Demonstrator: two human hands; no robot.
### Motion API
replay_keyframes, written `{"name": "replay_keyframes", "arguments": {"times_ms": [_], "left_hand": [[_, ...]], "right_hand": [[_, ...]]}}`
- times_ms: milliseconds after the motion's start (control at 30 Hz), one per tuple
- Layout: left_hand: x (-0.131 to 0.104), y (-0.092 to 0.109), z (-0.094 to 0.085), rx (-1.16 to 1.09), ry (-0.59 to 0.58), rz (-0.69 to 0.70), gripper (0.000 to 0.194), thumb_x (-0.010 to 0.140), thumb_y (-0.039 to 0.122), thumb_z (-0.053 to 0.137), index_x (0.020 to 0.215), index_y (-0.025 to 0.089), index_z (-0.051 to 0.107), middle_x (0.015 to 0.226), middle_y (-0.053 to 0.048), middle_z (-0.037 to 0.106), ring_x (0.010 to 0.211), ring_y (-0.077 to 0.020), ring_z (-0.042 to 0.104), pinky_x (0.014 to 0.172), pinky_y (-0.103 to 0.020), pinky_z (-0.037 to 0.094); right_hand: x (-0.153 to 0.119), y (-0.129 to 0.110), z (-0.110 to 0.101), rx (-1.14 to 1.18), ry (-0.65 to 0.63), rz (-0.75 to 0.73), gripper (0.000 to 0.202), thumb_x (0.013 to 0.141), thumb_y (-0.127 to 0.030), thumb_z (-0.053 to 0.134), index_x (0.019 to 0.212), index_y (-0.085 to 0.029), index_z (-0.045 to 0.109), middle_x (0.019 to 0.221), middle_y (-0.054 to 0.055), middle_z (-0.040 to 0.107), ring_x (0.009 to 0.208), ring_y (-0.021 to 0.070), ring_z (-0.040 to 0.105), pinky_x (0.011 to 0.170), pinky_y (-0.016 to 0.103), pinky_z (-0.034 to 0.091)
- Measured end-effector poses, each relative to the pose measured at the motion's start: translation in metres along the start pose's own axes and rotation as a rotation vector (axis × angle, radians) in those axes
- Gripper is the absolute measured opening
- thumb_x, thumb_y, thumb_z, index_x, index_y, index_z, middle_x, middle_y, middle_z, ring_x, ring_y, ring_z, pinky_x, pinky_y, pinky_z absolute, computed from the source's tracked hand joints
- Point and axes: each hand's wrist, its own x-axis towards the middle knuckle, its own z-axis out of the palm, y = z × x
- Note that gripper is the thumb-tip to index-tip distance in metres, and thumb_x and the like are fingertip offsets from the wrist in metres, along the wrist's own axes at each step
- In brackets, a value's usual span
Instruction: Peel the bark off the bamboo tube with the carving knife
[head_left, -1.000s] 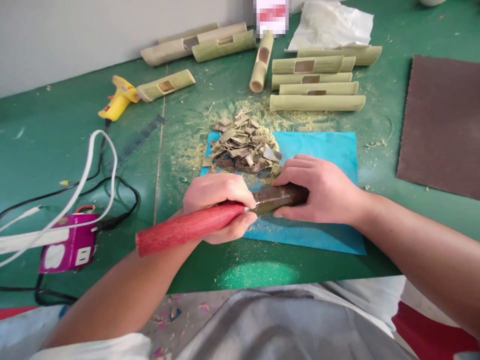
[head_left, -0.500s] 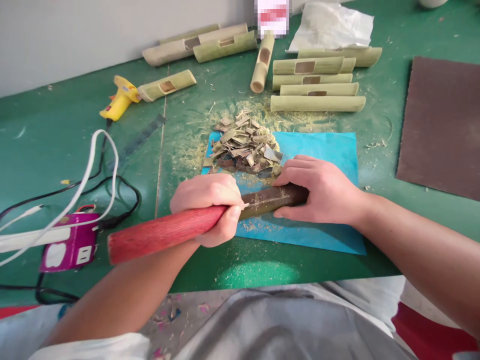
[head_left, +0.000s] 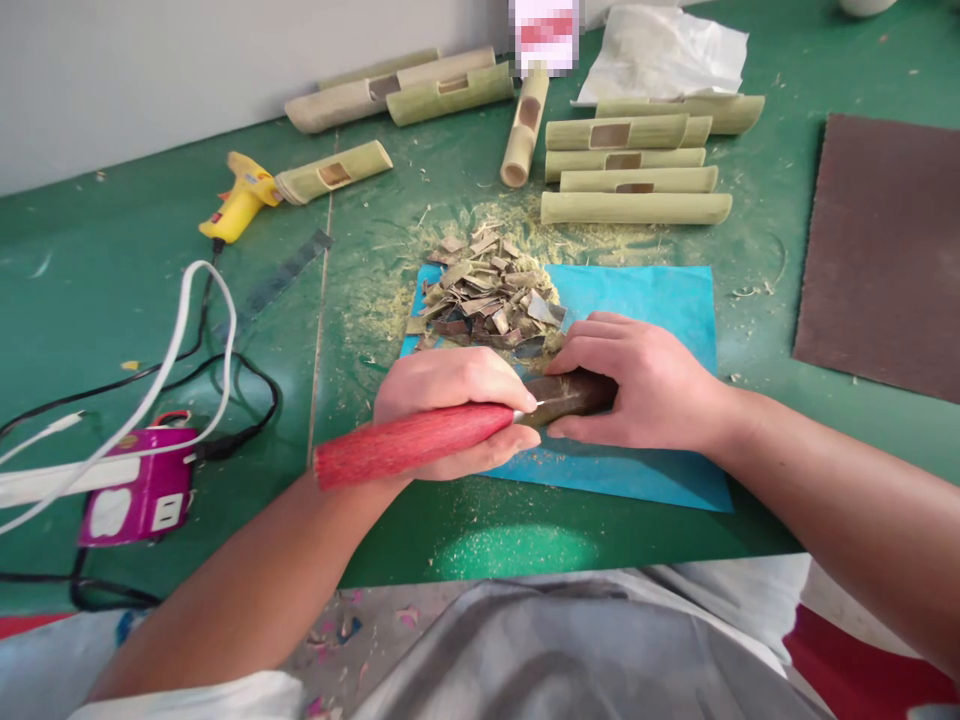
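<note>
My left hand (head_left: 442, 405) is closed round a carving tool with a thick red wooden handle (head_left: 412, 445) and a short pale metal tip. The tip is close to the scratched surface of a dark bamboo tube (head_left: 559, 398); whether it touches cannot be told. My right hand (head_left: 637, 385) grips the tube's right end, thumb on the near side and fingers over the far side. Part of the tube's left side is hidden by my left hand. Beneath it lies a blue sheet (head_left: 645, 475), with a heap of bamboo chips (head_left: 491, 285) at its far left.
Cut bamboo tubes with openings (head_left: 626, 133) lie along the back. A yellow glue gun (head_left: 244, 200) rests at the left, beside a steel ruler (head_left: 281, 275). Cables lead to a purple power strip (head_left: 139, 485). A brown board (head_left: 881, 255) lies right, white paper (head_left: 667, 50) behind.
My left hand and the carving tool have slid to the right along the bamboo tube, nearer my right hand. The right hand and the tube have hardly moved.
</note>
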Motion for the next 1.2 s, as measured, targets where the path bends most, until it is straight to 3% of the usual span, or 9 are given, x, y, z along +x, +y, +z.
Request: {"name": "replay_keyframes", "arguments": {"times_ms": [100, 200, 267, 400, 600, 867, 1200], "left_hand": [[0.0018, -0.0012, -0.0017, -0.021, -0.054, 0.052, 0.023, 0.083, 0.038, 0.077, 0.092, 0.019, 0.068, 0.075, -0.003, 0.073, 0.068, -0.0138, 0.071, 0.062, -0.023, 0.057], [0.0028, -0.0003, -0.0043, -0.058, -0.084, 0.066, 0.032, 0.091, 0.049, 0.063, 0.096, 0.018, 0.068, 0.076, -0.005, 0.073, 0.071, -0.0154, 0.071, 0.065, -0.026, 0.059], [0.0023, 0.0008, -0.0049, -0.053, -0.071, 0.053, 0.030, 0.094, 0.046, 0.058, 0.095, 0.018, 0.069, 0.077, -0.007, 0.073, 0.071, -0.0159, 0.071, 0.065, -0.027, 0.059], [0.0006, 0.0022, -0.0024, 0.006, 0.024, 0.078, 0.011, 0.085, 0.026, 0.068, 0.094, 0.020, 0.069, 0.079, -0.004, 0.075, 0.068, -0.0152, 0.073, 0.062, -0.025, 0.060], [0.0004, 0.0015, -0.0003, 0.032, -0.018, 0.095, 0.021, 0.083, 0.032, 0.075, 0.102, 0.023, 0.068, 0.088, -0.004, 0.079, 0.077, -0.0173, 0.077, 0.068, -0.026, 0.064], [-0.0001, 0.0026, -0.0004, -0.010, -0.020, 0.036, 0.020, 0.085, 0.031, 0.075, 0.099, 0.018, 0.070, 0.089, -0.007, 0.078, 0.081, -0.0163, 0.076, 0.075, -0.025, 0.064], [0.0001, -0.0019, 0.0015, 0.020, -0.013, 0.113, 0.022, 0.086, 0.034, 0.073, 0.104, 0.023, 0.067, 0.088, -0.005, 0.079, 0.079, -0.0186, 0.077, 0.069, -0.030, 0.065]], "right_hand": [[-0.0001, 0.0001, 0.0001, 0.003, -0.003, 0.007, 0.028, 0.078, -0.043, 0.074, 0.089, -0.018, 0.067, 0.088, 0.007, 0.069, 0.081, 0.0218, 0.058, 0.071, 0.034, 0.045], [-0.0004, 0.0002, 0.0006, 0.001, -0.006, 0.010, 0.029, 0.077, -0.044, 0.074, 0.089, -0.019, 0.067, 0.089, 0.007, 0.069, 0.082, 0.0221, 0.059, 0.071, 0.034, 0.044], [-0.0007, 0.0003, 0.0010, 0.000, -0.002, 0.012, 0.029, 0.077, -0.044, 0.075, 0.089, -0.018, 0.067, 0.089, 0.007, 0.069, 0.083, 0.0220, 0.059, 0.072, 0.034, 0.045], [-0.0009, 0.0007, 0.0011, 0.005, -0.002, 0.000, 0.029, 0.078, -0.043, 0.074, 0.091, -0.017, 0.067, 0.088, 0.007, 0.069, 0.083, 0.0220, 0.059, 0.073, 0.035, 0.045], [-0.0005, 0.0014, 0.0011, 0.007, 0.000, -0.013, 0.029, 0.078, -0.043, 0.074, 0.091, -0.018, 0.067, 0.086, 0.006, 0.068, 0.080, 0.0206, 0.057, 0.072, 0.034, 0.044], [-0.0002, 0.0003, 0.0010, -0.002, -0.003, -0.012, 0.029, 0.079, -0.043, 0.073, 0.090, -0.017, 0.067, 0.085, 0.006, 0.067, 0.080, 0.0206, 0.057, 0.071, 0.034, 0.044], [0.0003, 0.0001, 0.0010, 0.014, -0.006, -0.007, 0.029, 0.079, -0.043, 0.074, 0.090, -0.017, 0.067, 0.085, 0.007, 0.068, 0.080, 0.0209, 0.057, 0.072, 0.034, 0.045]]}}
